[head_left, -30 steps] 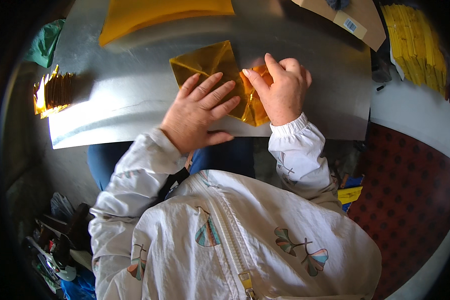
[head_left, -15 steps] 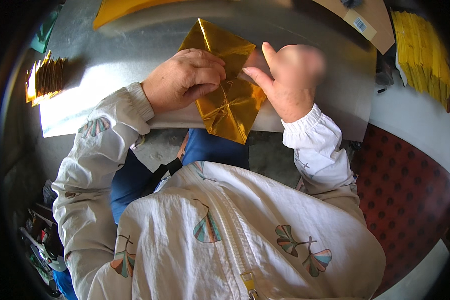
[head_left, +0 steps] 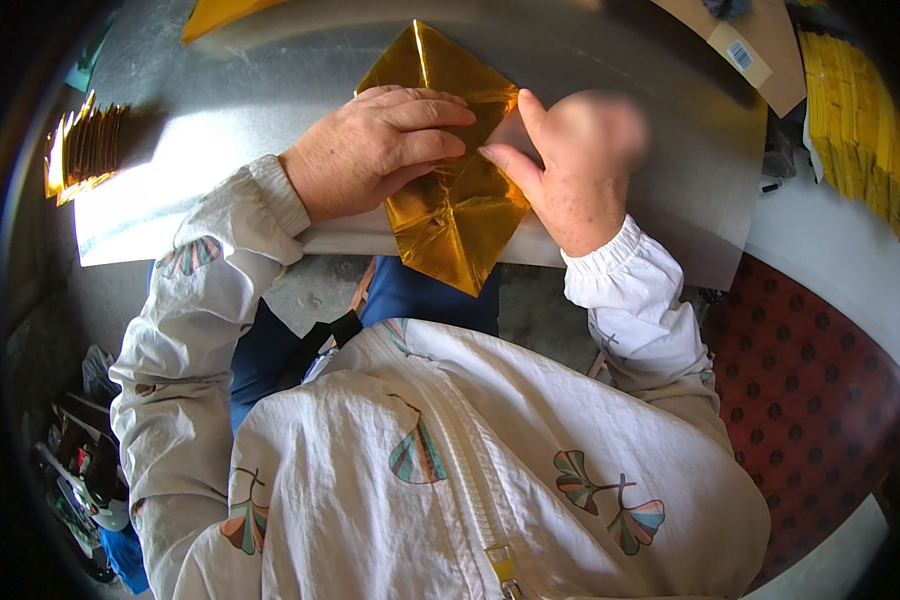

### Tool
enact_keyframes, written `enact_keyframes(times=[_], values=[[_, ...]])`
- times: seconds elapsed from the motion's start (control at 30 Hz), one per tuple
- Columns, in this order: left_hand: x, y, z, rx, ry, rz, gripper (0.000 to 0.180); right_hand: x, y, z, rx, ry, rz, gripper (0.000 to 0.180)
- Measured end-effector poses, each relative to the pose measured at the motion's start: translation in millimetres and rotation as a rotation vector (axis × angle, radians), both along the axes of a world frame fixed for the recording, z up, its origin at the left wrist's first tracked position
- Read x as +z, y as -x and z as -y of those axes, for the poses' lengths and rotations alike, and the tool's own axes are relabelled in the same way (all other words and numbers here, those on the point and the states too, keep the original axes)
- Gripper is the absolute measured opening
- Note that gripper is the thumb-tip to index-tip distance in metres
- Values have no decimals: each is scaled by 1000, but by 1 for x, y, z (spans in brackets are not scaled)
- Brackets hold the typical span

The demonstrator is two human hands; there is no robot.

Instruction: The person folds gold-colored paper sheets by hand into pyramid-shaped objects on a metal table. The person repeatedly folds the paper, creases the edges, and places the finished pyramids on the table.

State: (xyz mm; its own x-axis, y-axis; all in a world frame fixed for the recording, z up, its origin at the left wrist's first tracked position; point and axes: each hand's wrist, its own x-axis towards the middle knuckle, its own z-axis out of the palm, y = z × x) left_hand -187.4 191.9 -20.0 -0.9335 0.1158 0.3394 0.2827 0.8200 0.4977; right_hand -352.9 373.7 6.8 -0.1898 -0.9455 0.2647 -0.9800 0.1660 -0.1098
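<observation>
A folded sheet of shiny gold foil paper point(head_left: 455, 238) lies at the near edge of the metal table, creased in the middle, with one corner hanging over the edge. Across its upper left part rests my left hand point(head_left: 375, 150), its fingers stretched out over the foil. My right hand point(head_left: 582, 185) is at the sheet's right side, thumb and forefinger apart, their tips at the foil's edge. The other fingers of that hand are blurred.
Standing at the table's left is a row of folded gold foil pieces point(head_left: 88, 150). More gold foil point(head_left: 228, 18) lies at the far edge of the metal table point(head_left: 670, 215). Cardboard point(head_left: 760, 55) and a stack of yellow paper point(head_left: 850, 115) are at the right, above a red patterned surface point(head_left: 800, 400).
My left hand's fingers have straightened from a curled grip and lie flatter on the foil. My right forefinger and thumb have come to the foil's right edge.
</observation>
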Motion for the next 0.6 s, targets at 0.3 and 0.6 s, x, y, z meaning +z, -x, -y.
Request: enact_keyframes(times=[0.3, 0.6], values=[[2, 1, 1, -14, 10, -12, 28, 6, -4, 1, -57, -33, 70, 53], [4, 4, 4, -48, -33, -47, 21, 9, -2, 5, -30, -29, 131, 50]])
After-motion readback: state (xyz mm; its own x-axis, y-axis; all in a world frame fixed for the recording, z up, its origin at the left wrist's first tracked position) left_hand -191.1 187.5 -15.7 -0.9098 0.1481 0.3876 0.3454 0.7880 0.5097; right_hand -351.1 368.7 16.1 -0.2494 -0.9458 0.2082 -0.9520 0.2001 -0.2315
